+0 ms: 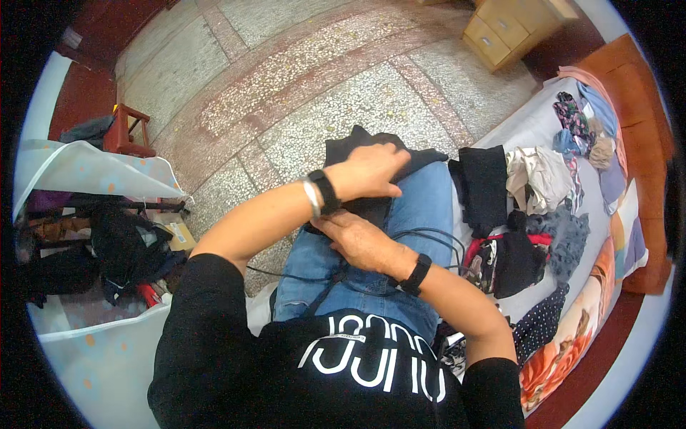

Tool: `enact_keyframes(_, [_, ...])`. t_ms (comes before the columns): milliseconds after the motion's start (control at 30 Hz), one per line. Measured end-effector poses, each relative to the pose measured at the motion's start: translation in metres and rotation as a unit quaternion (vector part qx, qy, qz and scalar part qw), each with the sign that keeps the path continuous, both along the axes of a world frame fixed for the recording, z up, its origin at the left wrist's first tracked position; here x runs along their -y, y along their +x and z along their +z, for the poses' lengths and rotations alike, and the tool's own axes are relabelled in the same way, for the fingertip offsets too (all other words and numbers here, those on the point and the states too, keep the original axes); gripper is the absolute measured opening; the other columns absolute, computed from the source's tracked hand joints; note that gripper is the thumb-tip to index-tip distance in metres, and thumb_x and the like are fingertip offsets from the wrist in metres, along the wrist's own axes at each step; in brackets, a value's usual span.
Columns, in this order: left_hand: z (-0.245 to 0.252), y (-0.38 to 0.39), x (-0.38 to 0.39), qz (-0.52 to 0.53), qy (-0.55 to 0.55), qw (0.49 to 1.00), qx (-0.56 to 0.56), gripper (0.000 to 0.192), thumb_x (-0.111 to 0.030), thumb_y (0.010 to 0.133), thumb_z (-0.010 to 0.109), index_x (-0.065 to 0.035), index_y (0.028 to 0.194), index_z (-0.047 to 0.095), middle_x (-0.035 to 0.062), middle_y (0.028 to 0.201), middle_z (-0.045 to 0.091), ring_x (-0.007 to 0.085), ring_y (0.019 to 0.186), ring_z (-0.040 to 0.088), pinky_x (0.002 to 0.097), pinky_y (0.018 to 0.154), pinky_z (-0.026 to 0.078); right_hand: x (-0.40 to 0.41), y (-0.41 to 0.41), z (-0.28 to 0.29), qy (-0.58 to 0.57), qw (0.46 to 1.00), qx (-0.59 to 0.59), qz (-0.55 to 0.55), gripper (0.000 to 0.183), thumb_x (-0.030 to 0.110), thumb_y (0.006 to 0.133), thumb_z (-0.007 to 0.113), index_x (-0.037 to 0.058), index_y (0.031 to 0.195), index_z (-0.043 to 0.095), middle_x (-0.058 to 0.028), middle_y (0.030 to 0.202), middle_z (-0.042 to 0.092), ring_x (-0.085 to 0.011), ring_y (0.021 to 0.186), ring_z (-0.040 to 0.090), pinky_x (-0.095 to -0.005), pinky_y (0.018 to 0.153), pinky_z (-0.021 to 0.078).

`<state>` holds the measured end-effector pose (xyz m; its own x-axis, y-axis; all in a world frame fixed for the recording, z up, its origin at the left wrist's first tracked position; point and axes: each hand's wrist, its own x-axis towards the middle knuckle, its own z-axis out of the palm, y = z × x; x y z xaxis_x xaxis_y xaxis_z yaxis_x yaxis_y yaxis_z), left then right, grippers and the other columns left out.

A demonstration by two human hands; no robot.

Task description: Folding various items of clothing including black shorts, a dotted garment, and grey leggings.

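Note:
A black garment (370,206) is spread over my thighs, which are in blue jeans (420,201). My left hand (372,169) lies across the far part of this cloth, its thumb apart from the fingers and no fold visibly gripped. Nearer to me, my right hand (356,238) rests on the garment. Its fingertips reach beneath my left wrist, where they are partly hidden, so its hold on the cloth is unclear. Thin dark cords (429,233) run over my lap.
To the right on the bed (536,115) lie a folded black garment (482,187), a cream garment (538,177), a grey garment (563,241) and a polka-dot cloth (544,322). A rack (123,204) with dark clothes stands left, near a wooden stool (126,131). Drawers (493,37) stand far right.

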<state>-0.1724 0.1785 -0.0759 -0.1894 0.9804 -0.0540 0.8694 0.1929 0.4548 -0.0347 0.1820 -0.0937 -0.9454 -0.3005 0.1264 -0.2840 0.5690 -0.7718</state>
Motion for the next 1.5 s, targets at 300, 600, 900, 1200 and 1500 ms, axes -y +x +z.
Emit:
enact_keyframes(300, [-0.040, -0.053, -0.024, 0.273, 0.123, 0.948, 0.107, 0.021, -0.012, 0.079, 0.052, 0.0002, 0.088, 0.067, 0.0262, 0.087, 0.066, 0.0426, 0.085, 0.065, 0.0494, 0.077, 0.051, -0.001, 0.004, 0.012, -0.014, 1.000, 0.003, 0.003, 0.054, -0.002, 0.075, 0.064, -0.0059, 0.127, 0.050, -0.0226, 0.129, 0.053, -0.0374, 0.121, 0.049, -0.0425, 0.105, 0.0396])
enact_keyframes(600, [-0.114, -0.090, 0.089, 0.413, 0.162, 0.844, 0.302, 0.034, -0.007, 0.088, 0.060, -0.0041, 0.121, 0.057, 0.0108, 0.107, 0.067, 0.0282, 0.089, 0.064, 0.0395, 0.079, 0.052, -0.002, 0.004, 0.011, -0.036, 0.999, 0.025, 0.022, 0.058, 0.001, 0.075, 0.069, -0.0061, 0.129, 0.049, -0.0228, 0.130, 0.052, -0.0370, 0.124, 0.046, -0.0421, 0.107, 0.0377])
enact_keyframes(900, [-0.029, -0.029, 0.140, -0.069, 0.158, 0.983, -0.066, 0.037, -0.003, 0.076, 0.062, -0.0126, 0.111, 0.062, 0.0101, 0.128, 0.057, 0.0312, 0.121, 0.052, 0.0430, 0.099, 0.044, -0.036, 0.024, 0.031, -0.060, 0.996, 0.021, -0.066, 0.047, 0.006, 0.076, 0.070, -0.0012, 0.120, 0.057, -0.0198, 0.119, 0.059, -0.0361, 0.112, 0.055, -0.0417, 0.099, 0.0433])
enact_keyframes(1200, [-0.022, -0.029, 0.142, -0.123, 0.126, 0.984, -0.027, 0.027, -0.003, 0.075, 0.063, -0.0105, 0.101, 0.062, 0.0062, 0.122, 0.061, 0.0286, 0.120, 0.054, 0.0431, 0.098, 0.046, -0.047, 0.034, 0.030, -0.014, 0.987, 0.074, -0.143, 0.045, 0.012, 0.076, 0.074, 0.0007, 0.117, 0.060, -0.0186, 0.118, 0.058, -0.0356, 0.111, 0.055, -0.0403, 0.097, 0.0450])
enact_keyframes(1500, [-0.044, -0.031, 0.168, -0.074, 0.128, 0.989, -0.032, 0.036, 0.000, 0.079, 0.060, -0.0065, 0.114, 0.057, 0.0097, 0.131, 0.057, 0.0301, 0.125, 0.052, 0.0433, 0.104, 0.043, -0.064, 0.023, 0.021, 0.018, 0.997, 0.040, -0.066, 0.054, -0.007, 0.070, 0.055, 0.0037, 0.123, 0.060, -0.0173, 0.125, 0.057, -0.0352, 0.117, 0.052, -0.0413, 0.101, 0.0416])
